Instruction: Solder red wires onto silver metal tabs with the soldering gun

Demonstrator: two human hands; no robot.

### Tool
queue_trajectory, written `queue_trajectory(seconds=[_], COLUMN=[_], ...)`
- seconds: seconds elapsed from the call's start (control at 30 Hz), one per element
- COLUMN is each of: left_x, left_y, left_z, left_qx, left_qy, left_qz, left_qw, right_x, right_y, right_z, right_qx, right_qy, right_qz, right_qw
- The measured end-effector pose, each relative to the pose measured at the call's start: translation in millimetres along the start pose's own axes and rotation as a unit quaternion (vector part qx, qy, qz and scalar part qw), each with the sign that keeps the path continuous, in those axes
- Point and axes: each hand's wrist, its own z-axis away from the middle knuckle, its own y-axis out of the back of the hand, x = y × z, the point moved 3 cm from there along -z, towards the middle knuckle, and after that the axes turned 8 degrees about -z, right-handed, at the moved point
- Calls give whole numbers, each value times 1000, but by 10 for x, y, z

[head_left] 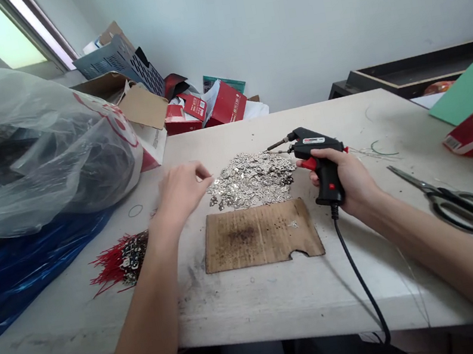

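Note:
My right hand (349, 176) is wrapped round the grip of a black soldering gun (315, 145) with red buttons. The gun's tip points left, over the right side of a heap of small shiny metal tabs (250, 178). At the heap's left edge, my left hand (184, 189) has thumb and fingers pinched together; what is between them, if anything, is too small to make out. In front of the heap lies a scorched piece of cardboard (252, 247), with one small tab (293, 225) on its right part. Beside my left forearm is a bunch of red wires (112, 264) with metal ends, partly hidden.
Black-handled scissors (453, 198) lie at the right. A large plastic bag (32, 150) fills the left side, above blue plastic (29, 266). Red boxes (224, 103) stand at the back, and a green board (470, 83) at the right. The gun's cord (362, 277) hangs over the front edge.

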Motion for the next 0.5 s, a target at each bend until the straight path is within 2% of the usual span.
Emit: queue_trajectory(seconds=[0.07, 0.13, 0.23, 0.33, 0.5], left_x=[203, 422, 676, 802, 862], left_y=[-57, -120, -197, -243, -282], left_z=[71, 183, 359, 474, 520], left_qx=[-51, -115, -186, -218, -219], left_qy=[-98, -190, -285, -337, -346], left_qz=[106, 188, 241, 255, 238], left_qw=[988, 957, 909, 880, 881], right_x=[0, -2, -14, -48, -176], right_y=[3, 5, 2, -4, -16], right_z=[3, 8, 20, 34, 98], right_qx=[-1, -2, -6, -3, -4], right_qy=[4, 8, 12, 25, 79], right_qz=[-1, -2, -3, -3, -7], right_qw=[1000, 1000, 1000, 1000, 997])
